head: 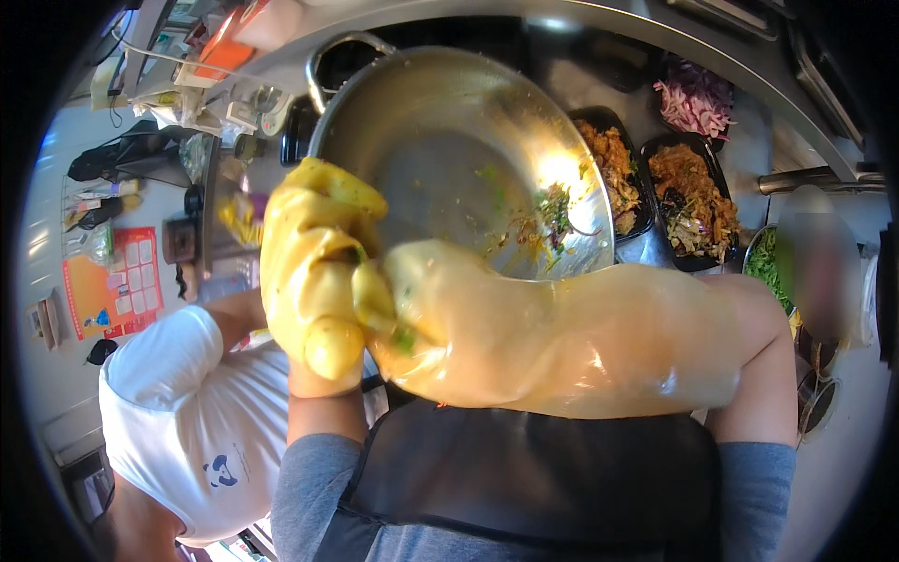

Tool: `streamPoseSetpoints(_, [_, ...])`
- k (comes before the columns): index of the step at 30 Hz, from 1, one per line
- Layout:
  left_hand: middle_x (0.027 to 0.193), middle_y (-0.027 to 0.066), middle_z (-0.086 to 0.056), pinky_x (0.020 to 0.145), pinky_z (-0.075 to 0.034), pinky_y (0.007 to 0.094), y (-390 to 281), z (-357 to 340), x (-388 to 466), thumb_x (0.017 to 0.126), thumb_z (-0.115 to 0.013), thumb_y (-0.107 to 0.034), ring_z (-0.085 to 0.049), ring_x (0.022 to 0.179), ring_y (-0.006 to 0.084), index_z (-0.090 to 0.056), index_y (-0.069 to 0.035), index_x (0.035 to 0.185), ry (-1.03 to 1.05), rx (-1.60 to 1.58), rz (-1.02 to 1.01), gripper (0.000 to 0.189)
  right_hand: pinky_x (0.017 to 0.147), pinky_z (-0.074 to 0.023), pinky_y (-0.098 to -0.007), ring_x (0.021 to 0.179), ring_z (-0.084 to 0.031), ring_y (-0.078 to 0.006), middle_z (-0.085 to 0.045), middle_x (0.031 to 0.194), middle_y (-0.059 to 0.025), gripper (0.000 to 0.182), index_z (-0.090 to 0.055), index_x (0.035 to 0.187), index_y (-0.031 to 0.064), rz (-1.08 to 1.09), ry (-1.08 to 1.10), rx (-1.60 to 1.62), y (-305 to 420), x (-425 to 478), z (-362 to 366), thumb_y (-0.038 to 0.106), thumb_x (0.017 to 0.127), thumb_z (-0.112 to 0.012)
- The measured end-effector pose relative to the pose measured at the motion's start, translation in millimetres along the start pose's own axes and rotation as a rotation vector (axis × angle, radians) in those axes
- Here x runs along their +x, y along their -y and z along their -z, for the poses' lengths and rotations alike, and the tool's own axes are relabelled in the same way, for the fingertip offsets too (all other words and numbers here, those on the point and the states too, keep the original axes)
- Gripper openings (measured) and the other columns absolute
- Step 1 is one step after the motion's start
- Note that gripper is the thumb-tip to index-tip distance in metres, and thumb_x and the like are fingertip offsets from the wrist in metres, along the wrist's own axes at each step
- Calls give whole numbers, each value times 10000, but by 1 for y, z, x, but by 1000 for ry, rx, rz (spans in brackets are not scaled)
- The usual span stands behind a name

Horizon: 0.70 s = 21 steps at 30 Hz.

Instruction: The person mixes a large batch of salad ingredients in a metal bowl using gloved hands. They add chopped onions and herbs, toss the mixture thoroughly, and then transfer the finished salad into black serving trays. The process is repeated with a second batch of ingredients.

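Over the near left rim of a large steel pan, my two hands meet. A thick, food-specked yellow glove covers my left hand, which is curled at my right fingers. My right hand reaches across from the right inside a long translucent plastic glove that runs almost to the elbow. Bits of green clinging to this glove show near the fingers. Which hand grips the other cannot be made out. Scraps of herbs and red shreds stick to the pan's right side.
Right of the pan stand two black trays, one partly hidden and one fuller in view, both holding mixed food. Sliced red onion lies behind; chopped greens sit far right. A co-worker in a white shirt stands close on the left.
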<state>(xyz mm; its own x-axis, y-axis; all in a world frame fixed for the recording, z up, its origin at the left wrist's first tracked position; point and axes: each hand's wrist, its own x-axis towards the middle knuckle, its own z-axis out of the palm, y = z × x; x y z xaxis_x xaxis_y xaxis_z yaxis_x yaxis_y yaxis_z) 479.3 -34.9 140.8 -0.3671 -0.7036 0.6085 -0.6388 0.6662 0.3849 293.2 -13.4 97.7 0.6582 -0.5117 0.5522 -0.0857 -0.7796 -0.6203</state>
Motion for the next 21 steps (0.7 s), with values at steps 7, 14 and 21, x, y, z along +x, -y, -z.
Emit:
streamPoseSetpoints(7, [916,143,-684,874,-552,501,-3,4,25,783,-771,-265,-679,907,385,-637,-69,818,5,-56,-125,240,730,-630,-448,790,-736,-340,-738,884,-90,276,-740,991,90,83,139,96,-26,-67,22,347,963,-836])
streamPoseSetpoints(14, [890,129,-649,824,-522,504,-24,10,34,806,-734,-484,-667,891,382,-637,-86,796,24,-33,-160,410,961,-641,-469,1119,-773,-364,-766,1257,-203,333,-753,1242,22,195,441,-160,-170,-100,77,285,1047,-692])
streamPoseSetpoints(21, [865,114,-614,774,-492,506,-42,-13,36,828,-697,-702,-656,876,380,-637,-102,773,187,0,-207,605,965,-638,-450,1070,-800,-351,-799,1149,-235,292,-800,1171,-1,129,-15,-20,-103,-16,34,222,987,-763])
